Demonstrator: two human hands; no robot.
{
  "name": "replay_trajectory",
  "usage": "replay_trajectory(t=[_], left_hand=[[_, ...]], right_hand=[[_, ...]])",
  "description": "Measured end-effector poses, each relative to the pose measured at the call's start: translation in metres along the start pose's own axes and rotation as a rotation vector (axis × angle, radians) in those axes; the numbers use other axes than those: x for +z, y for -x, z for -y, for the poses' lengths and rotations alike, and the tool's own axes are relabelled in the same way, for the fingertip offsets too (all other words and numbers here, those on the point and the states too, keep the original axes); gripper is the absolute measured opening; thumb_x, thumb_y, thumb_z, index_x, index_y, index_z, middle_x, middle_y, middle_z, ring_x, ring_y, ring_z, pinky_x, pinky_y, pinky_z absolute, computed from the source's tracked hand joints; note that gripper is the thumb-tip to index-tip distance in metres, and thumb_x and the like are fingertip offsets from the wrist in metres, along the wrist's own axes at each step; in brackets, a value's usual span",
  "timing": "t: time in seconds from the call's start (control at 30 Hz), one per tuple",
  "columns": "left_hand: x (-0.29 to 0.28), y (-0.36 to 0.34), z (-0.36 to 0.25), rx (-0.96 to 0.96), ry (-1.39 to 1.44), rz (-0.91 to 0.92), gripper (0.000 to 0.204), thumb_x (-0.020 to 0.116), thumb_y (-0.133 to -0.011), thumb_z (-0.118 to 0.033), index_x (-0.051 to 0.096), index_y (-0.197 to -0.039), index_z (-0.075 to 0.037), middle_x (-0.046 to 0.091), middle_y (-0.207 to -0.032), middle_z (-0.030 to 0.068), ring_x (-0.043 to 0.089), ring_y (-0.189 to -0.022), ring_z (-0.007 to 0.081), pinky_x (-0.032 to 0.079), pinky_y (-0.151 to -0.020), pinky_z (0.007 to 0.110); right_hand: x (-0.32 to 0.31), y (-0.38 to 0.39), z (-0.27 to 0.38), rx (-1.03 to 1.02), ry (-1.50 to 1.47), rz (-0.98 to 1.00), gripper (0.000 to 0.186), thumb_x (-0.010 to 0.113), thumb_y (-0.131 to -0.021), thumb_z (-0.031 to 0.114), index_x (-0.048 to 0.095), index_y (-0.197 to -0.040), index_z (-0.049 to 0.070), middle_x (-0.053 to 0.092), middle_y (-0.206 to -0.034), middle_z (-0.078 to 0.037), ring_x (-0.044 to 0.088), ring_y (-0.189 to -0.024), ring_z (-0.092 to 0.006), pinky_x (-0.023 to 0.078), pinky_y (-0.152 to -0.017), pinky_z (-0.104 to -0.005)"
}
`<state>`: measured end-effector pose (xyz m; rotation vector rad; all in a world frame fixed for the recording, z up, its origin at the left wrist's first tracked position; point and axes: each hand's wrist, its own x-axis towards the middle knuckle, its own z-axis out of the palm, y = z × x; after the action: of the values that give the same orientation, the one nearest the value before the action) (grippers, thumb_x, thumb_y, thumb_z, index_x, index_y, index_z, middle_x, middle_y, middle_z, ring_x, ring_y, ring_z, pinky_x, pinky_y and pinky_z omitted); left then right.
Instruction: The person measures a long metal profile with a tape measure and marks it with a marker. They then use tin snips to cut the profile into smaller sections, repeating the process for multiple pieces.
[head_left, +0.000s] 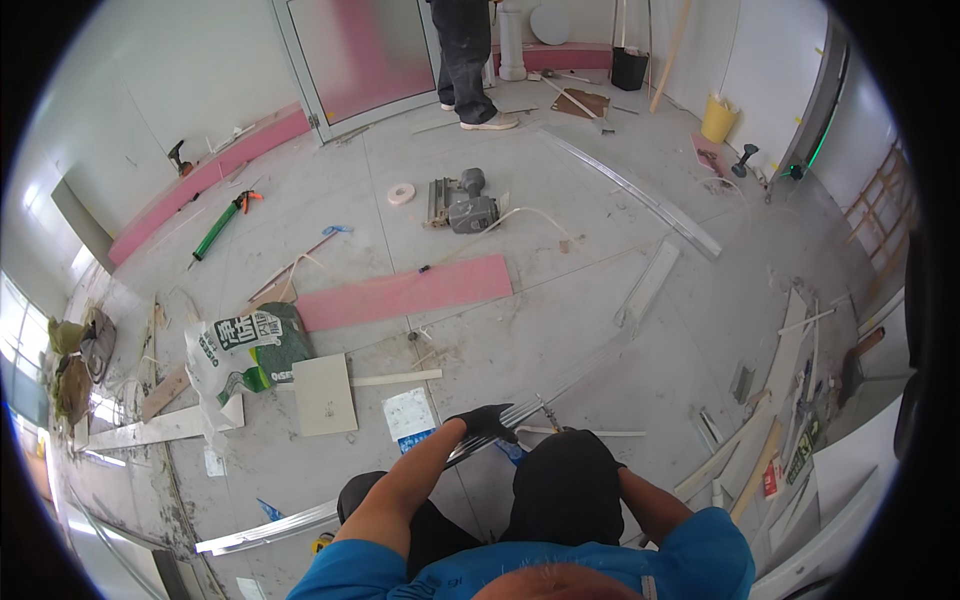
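Note:
My left hand (pixel 486 423), in a dark glove, is closed around a long, shiny metal profile (pixel 280 525). The profile slants from the lower left, past my knees, toward the middle of the floor. My right forearm (pixel 655 502) goes down beside my bent right knee (pixel 570 480), which hides the fingers of that hand. Just beyond this knee a slim metal tool tip (pixel 546 410) sticks up beside the profile; whether my right hand holds it, I cannot tell.
Ahead lie a pink board (pixel 410 290), a nail gun (pixel 468 203), a tape roll (pixel 401 193) and another metal profile (pixel 630 190). Left are a white-green sack (pixel 245 345) and a green caulking gun (pixel 222 228). Offcuts (pixel 780 390) litter the right. Another person (pixel 465 60) stands by the door.

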<state>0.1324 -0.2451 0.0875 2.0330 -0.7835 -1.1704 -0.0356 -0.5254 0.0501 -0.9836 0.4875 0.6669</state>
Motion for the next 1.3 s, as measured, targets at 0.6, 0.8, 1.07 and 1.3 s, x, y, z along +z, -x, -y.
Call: replay_trajectory(t=[0.6, 0.8, 1.07, 1.3], left_hand=[[0.034, -0.017, -0.014, -0.144, -0.307, -0.248, 0.1, 0.081, -0.063, -0.049, 0.036, -0.149, -0.026, 0.059, -0.134, 0.0128, 0.056, -0.124, 0.0312, 0.047, -0.099, 0.044], [0.042, -0.02, -0.04, -0.014, -0.187, -0.302, 0.1, 0.084, -0.061, -0.051, 0.037, -0.147, -0.029, 0.061, -0.132, 0.01, 0.057, -0.122, 0.0304, 0.049, -0.096, 0.048], [0.041, 0.011, -0.056, 0.007, -0.084, -0.272, 0.095, 0.085, -0.06, -0.049, 0.042, -0.142, -0.027, 0.063, -0.126, 0.0104, 0.059, -0.12, 0.0316, 0.05, -0.093, 0.049], [0.041, 0.019, -0.049, 0.03, -0.117, -0.269, 0.106, 0.081, -0.059, -0.062, 0.038, -0.149, -0.025, 0.063, -0.128, 0.0102, 0.058, -0.121, 0.0302, 0.049, -0.096, 0.047]], right_hand=[[-0.025, 0.039, -0.005, -0.098, 0.859, -0.18, 0.035, 0.058, -0.094, 0.033, 0.061, -0.116, 0.006, 0.066, -0.107, -0.013, 0.062, -0.099, -0.0249, 0.05, -0.087, -0.0367], [-0.021, 0.076, 0.018, -0.053, 1.176, -0.303, 0.034, 0.06, -0.092, 0.031, 0.062, -0.114, 0.006, 0.066, -0.106, -0.014, 0.063, -0.098, -0.0273, 0.05, -0.086, -0.0378], [0.008, 0.101, 0.035, 0.018, 1.44, -0.392, 0.034, 0.063, -0.089, 0.03, 0.062, -0.113, 0.005, 0.066, -0.104, -0.016, 0.063, -0.097, -0.0304, 0.051, -0.085, -0.0394], [0.011, 0.091, 0.029, -0.004, 1.558, -0.37, 0.033, 0.066, -0.087, 0.028, 0.062, -0.111, 0.005, 0.066, -0.102, -0.017, 0.064, -0.096, -0.0331, 0.051, -0.084, -0.0407]])
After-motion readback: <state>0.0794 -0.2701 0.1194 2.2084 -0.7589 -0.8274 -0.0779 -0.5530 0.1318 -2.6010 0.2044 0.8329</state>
